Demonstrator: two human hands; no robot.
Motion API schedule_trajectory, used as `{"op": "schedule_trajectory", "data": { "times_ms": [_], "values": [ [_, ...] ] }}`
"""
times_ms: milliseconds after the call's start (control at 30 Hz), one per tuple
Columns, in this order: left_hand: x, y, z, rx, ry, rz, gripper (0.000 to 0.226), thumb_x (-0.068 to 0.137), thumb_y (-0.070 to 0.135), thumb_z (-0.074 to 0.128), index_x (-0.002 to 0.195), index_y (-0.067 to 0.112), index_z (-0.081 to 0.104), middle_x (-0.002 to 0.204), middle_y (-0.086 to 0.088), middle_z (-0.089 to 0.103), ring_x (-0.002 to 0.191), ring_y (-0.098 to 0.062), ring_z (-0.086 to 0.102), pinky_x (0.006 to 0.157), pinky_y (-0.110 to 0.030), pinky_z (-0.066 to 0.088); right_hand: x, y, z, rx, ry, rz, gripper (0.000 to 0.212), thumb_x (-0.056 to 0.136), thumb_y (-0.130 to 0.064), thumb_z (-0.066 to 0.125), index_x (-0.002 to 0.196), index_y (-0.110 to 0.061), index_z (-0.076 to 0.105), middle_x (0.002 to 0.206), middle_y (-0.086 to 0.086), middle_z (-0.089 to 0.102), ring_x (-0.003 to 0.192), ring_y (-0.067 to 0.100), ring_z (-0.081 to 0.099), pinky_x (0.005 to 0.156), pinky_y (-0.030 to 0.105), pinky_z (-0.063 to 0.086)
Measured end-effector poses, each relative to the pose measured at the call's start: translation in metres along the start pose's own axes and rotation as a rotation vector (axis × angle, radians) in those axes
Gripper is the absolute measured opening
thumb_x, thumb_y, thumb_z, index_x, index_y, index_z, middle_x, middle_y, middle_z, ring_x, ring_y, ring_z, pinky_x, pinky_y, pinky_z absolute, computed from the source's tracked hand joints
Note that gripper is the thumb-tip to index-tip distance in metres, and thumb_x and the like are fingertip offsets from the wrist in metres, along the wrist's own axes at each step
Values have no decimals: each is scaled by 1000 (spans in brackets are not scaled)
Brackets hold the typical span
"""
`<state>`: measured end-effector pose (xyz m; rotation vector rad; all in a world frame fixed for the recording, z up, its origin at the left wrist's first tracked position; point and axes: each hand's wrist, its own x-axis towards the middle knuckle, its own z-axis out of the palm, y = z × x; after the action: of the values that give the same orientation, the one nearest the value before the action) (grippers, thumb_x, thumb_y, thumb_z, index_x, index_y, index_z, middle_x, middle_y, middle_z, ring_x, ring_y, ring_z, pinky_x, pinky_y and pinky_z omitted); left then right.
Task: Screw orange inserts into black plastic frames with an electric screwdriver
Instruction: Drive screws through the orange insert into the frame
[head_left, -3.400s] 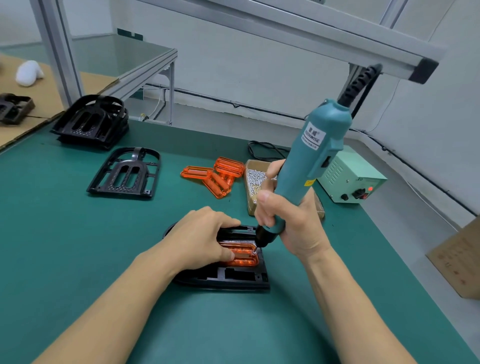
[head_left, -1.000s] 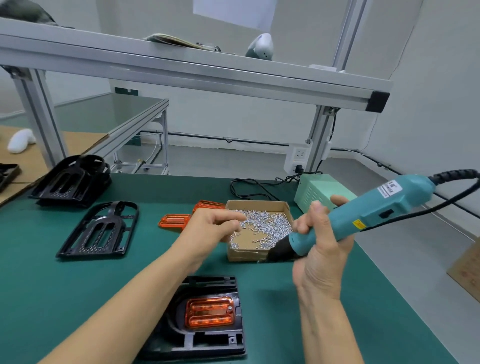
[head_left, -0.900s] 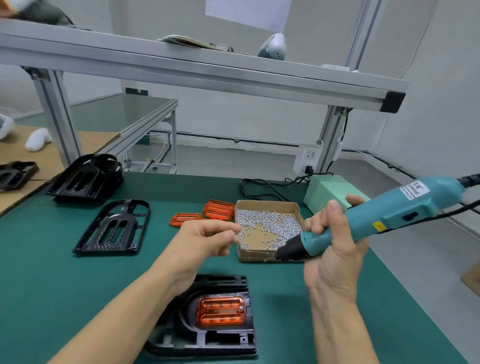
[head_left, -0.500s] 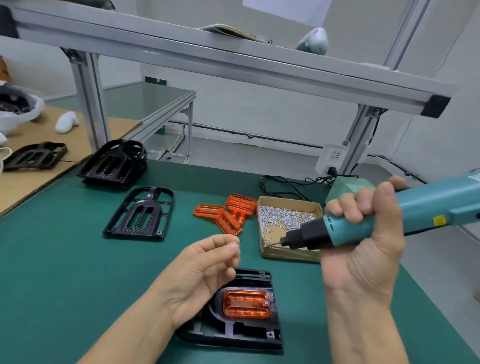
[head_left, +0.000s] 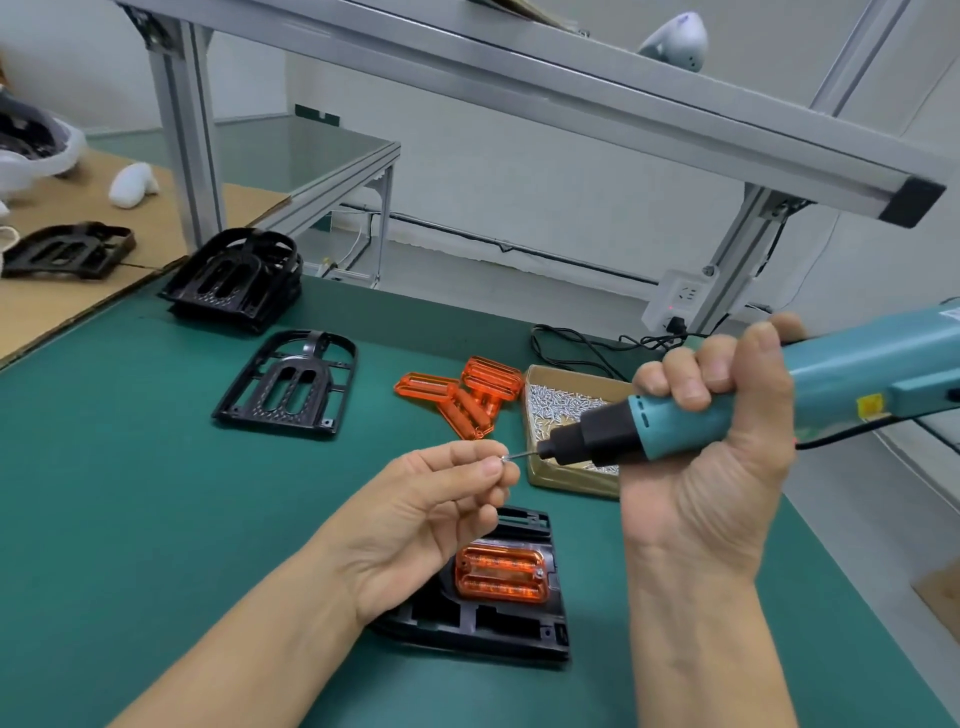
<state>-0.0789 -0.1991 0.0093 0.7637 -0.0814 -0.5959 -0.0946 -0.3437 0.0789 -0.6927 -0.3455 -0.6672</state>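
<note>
One screw now meets the bit: our left hand has brought it over, pinched, while our right hand grips the electric screwdriver; driving comes next.

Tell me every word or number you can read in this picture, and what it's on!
None can be read.
White label on the electric screwdriver, held in the right hand: cut off at the picture's edge, too blurred to read.
Yellow sticker on the screwdriver: too small to read.
Raised marks on the black frame holding the orange insert: too small to read.
</note>
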Motion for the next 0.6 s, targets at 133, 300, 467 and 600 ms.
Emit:
{"op": "schedule_trajectory", "data": {
  "times_ms": [133, 300, 467, 600],
  "values": [
    [0, 0, 0, 6, -4, 7, 13, 63, 3, 71, 74, 9, 76, 73, -8, 67, 58, -11, 61, 51, -18, 52, 0, 0, -1, 2, -4, 4, 11, 87, -14, 54, 91, -24, 51, 58, -9, 42, 46, 4, 42, 53, 20, 42],
    [0, -1, 1, 7, 10, 17, 13, 63, 3, 70, 74, 8, 76, 72, -9, 67, 57, -11, 60, 51, -18, 53, -2, 1, -1, -37, -24, -8, 13, 87, -13, 52, 94, -24, 50, 58, -9, 41, 46, 4, 42, 53, 19, 41],
    [-1, -4, 3, 84, 67, 101, 12, 65, 4, 69, 74, 7, 76, 72, -10, 68, 58, -11, 60, 53, -18, 53, -4, 3, 0, -73, -68, -68, 15, 90, -9, 48, 98, -22, 48, 57, -10, 41, 46, 4, 42, 54, 19, 41],
    [-1, -8, 5, 150, 142, 189, 11, 64, 2, 69, 74, 3, 74, 72, -13, 69, 57, -12, 60, 54, -19, 53, -8, 10, 0, -136, -72, -127, 18, 89, -6, 47, 101, -19, 46, 57, -10, 41, 46, 4, 41, 54, 20, 40]
  ]
}}
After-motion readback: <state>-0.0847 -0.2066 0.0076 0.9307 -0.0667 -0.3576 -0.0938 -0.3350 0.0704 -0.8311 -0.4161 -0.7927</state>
